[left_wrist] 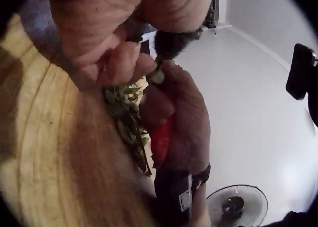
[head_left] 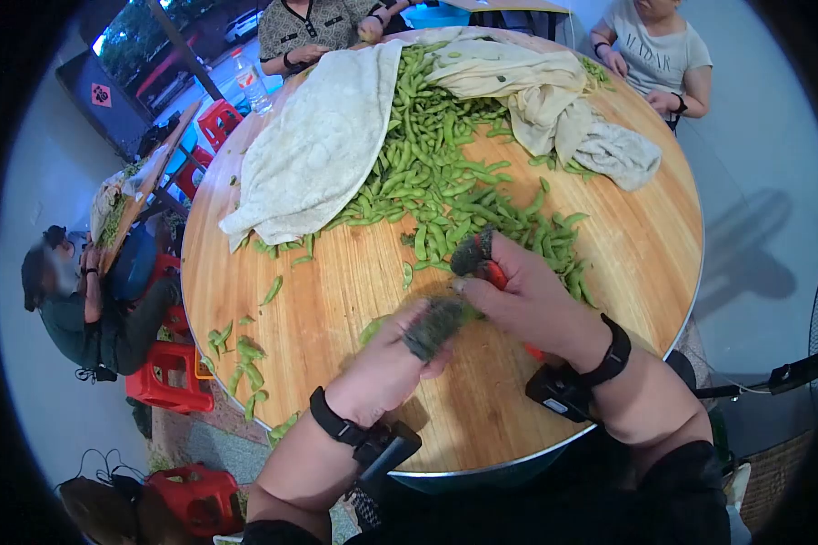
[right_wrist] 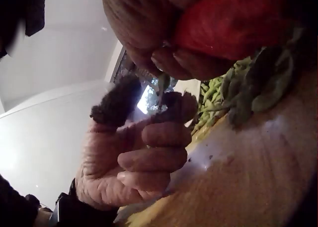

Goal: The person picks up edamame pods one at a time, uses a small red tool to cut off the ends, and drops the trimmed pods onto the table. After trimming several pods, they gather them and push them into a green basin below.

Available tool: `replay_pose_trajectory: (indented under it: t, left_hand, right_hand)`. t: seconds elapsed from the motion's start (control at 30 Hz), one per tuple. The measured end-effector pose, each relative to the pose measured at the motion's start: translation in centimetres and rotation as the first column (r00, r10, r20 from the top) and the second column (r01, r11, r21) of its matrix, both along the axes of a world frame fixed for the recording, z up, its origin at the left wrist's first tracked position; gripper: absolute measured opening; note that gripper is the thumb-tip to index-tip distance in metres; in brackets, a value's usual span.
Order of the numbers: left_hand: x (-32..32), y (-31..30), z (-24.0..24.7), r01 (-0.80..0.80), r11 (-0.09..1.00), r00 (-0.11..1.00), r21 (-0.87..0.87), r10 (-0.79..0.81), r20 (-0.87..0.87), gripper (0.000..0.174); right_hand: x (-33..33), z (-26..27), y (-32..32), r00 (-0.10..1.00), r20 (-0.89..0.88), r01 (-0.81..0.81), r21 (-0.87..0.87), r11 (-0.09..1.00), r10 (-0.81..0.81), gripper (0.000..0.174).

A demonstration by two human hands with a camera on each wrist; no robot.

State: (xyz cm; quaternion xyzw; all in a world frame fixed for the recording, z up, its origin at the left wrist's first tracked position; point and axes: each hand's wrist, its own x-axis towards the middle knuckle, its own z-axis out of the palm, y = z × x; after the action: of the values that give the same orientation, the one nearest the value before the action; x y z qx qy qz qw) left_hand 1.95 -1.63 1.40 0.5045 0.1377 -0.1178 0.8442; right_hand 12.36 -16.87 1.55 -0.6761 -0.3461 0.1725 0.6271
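Pod point(right_wrist: 163, 83), end likely being trimmed over table point(head_left: 336, 282) near its front edge, apart from pile point(head_left: 427, 173): worth holding pod steady, leaving only tip showing, keeping fingers behind cutting edge, itself hidden here. Left hand point(head_left: 386, 363): gripping tight, covered fingertips point(right_wrist: 117, 105) of thumb and forefinger pinching pod, other fingers curling. Right hand point(head_left: 532, 304): wrapping fully round red tool point(right_wrist: 233, 20), fingertips touching pod's end.

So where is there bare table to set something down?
Bare wood: the table's right side, beyond the pod pile; and near-left, between the white cloth and scattered pods. Middle and far side are crowded with pods and the beige cloth.
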Motion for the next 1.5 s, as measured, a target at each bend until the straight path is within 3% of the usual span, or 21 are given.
replay_pose_trajectory:
  t: [0.13,0.2,0.23,0.3,0.37,0.57,0.63,0.87,0.93,1.07,1.13,1.17,1.2,1.23,1.27,1.3,1.33,1.37,1.4,1.47,1.5]
  left_hand:
    - [0.0,-0.9,-0.5,0.029,0.927,0.976,0.375,-0.108,0.190,0.016]
    - [0.1,-0.3,-0.3,0.019,0.910,0.975,0.415,-0.108,0.193,0.015]
    - [0.2,0.0,-0.2,0.013,0.893,0.975,0.449,-0.112,0.194,0.015]
    - [0.2,0.1,-0.4,0.005,0.900,0.972,0.436,-0.107,0.208,0.014]
    - [0.2,0.3,-0.6,0.004,0.907,0.970,0.422,-0.106,0.219,0.013]
    - [0.1,0.9,-1.2,-0.037,0.864,0.954,0.502,-0.120,0.276,0.009]
    - [0.3,1.0,-1.8,-0.105,0.786,0.912,0.610,-0.167,0.373,0.007]
    - [0.1,1.4,-1.6,-0.098,0.633,0.874,0.768,-0.314,0.370,0.004]
    - [0.2,1.2,-1.2,-0.211,0.472,0.817,0.856,-0.396,0.419,0.005]
    - [0.4,1.4,-1.3,-0.302,0.322,0.742,0.897,-0.511,0.433,0.009]
    - [0.1,1.6,-1.9,-0.173,0.554,0.784,0.814,-0.423,0.455,0.005]
    - [-0.3,1.2,-1.1,-0.173,0.553,0.785,0.815,-0.422,0.454,0.005]
    - [-0.9,0.5,0.5,0.005,0.835,0.924,0.550,-0.214,0.316,0.004]
    - [-1.3,0.1,1.4,0.067,0.985,0.994,0.158,-0.080,0.075,0.004]
    - [-1.4,1.2,0.2,0.229,0.930,0.970,-0.287,-0.192,0.150,0.013]
    - [-1.7,1.0,0.0,0.230,0.930,0.970,-0.286,-0.195,0.146,0.013]
    - [-1.9,0.7,-0.1,0.226,0.861,0.974,-0.456,-0.202,0.102,0.015]
    - [-2.0,0.6,-0.2,0.204,0.764,0.975,-0.612,-0.212,0.061,0.018]
    - [-1.8,0.6,-0.1,0.202,0.765,0.976,-0.612,-0.210,0.060,0.018]
    - [-1.2,0.8,0.5,0.177,0.958,0.983,-0.224,-0.163,0.082,0.011]
    - [-1.0,0.8,0.2,0.173,0.959,0.984,-0.222,-0.158,0.084,0.011]
  right_hand:
    - [-0.2,-0.7,0.4,0.958,0.282,0.063,-0.018,0.998,-0.055,0.016]
    - [0.0,0.1,0.1,0.990,-0.007,0.142,-0.092,0.986,-0.143,0.016]
    - [0.1,0.8,-0.2,0.990,-0.004,0.141,-0.083,0.986,-0.142,0.016]
    - [0.4,1.8,-0.9,0.924,-0.379,0.062,-0.001,0.998,-0.058,0.014]
    - [0.4,1.6,-0.7,0.939,-0.337,0.078,-0.009,0.997,-0.076,0.012]
    - [0.1,2.7,-1.1,0.929,-0.329,-0.241,-0.187,0.952,0.170,0.012]
    - [-0.1,2.9,-1.2,0.924,-0.296,-0.303,-0.180,0.936,0.242,0.013]
    - [0.0,2.6,-1.3,0.938,-0.230,-0.315,-0.268,0.910,0.257,0.013]
    - [0.2,2.0,-1.3,0.957,-0.024,-0.284,-0.293,0.913,0.290,0.012]
    - [0.1,2.3,-1.2,0.953,-0.065,-0.299,-0.347,0.889,0.295,0.012]
    - [-0.4,3.5,-1.5,0.883,-0.361,-0.387,-0.198,0.901,0.300,0.014]
    - [-0.5,3.9,-1.6,0.882,-0.362,-0.389,-0.197,0.900,0.302,0.014]
    - [-0.7,4.1,-1.8,0.791,-0.499,-0.435,-0.052,0.899,0.354,0.015]
    - [-0.7,4.2,-1.9,0.676,-0.610,-0.452,0.100,0.887,0.413,0.016]
    - [-0.7,4.2,-1.9,0.675,-0.610,-0.451,0.103,0.887,0.414,0.016]
    - [-0.8,4.0,-2.0,0.582,-0.648,-0.471,0.223,0.853,0.491,0.016]
    - [-0.9,3.9,-2.1,0.483,-0.670,-0.473,0.342,0.812,0.564,0.016]
    - [-1.0,3.9,-2.2,0.483,-0.670,-0.470,0.343,0.813,0.563,0.016]
    - [-1.2,4.0,-2.3,0.509,-0.681,-0.439,0.321,0.839,0.526,0.015]
    - [-1.1,4.1,-2.0,0.529,-0.688,-0.418,0.298,0.859,0.496,0.013]
    - [-0.7,3.9,-1.7,0.684,-0.604,-0.380,0.183,0.907,0.409,0.010]
